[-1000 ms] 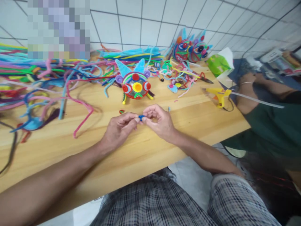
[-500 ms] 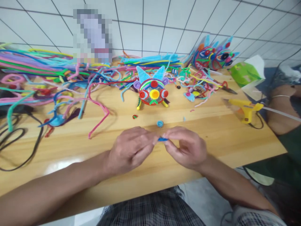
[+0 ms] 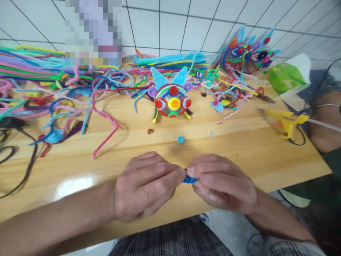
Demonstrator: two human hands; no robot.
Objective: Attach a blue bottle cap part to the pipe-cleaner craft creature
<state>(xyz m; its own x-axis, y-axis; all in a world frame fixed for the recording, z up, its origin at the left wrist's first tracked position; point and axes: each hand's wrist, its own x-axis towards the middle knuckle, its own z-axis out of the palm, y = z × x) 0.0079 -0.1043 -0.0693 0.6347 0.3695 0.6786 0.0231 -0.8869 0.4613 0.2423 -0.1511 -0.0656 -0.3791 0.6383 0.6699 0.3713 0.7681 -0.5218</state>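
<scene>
Between the fingertips of my left hand (image 3: 150, 185) and my right hand (image 3: 222, 181) is a small blue pipe cleaner coil (image 3: 190, 180). Both hands pinch it just above the table, and the fingers hide part of it. Beyond them a light blue coil (image 3: 181, 139) lies flat on the wood. Farther back stands a colourful pipe cleaner creature (image 3: 173, 101) with two light blue pointed ears, a yellow nose and red-and-white eyes. A small red and green piece (image 3: 150, 131) rests in front of it, to the left.
Loose pipe cleaners (image 3: 29, 67) pile along the back and left. A yellow glue gun (image 3: 287, 122) lies at right, near scissors (image 3: 266, 97) and a green packet (image 3: 286, 78). Two similar creatures (image 3: 239, 57) stand against the tiled wall. Another person's arm (image 3: 326, 121) is at the right edge.
Both hands have come nearer to me and closer together, with the blue coil between them. More of the coil now shows. The camera view has shifted slightly.
</scene>
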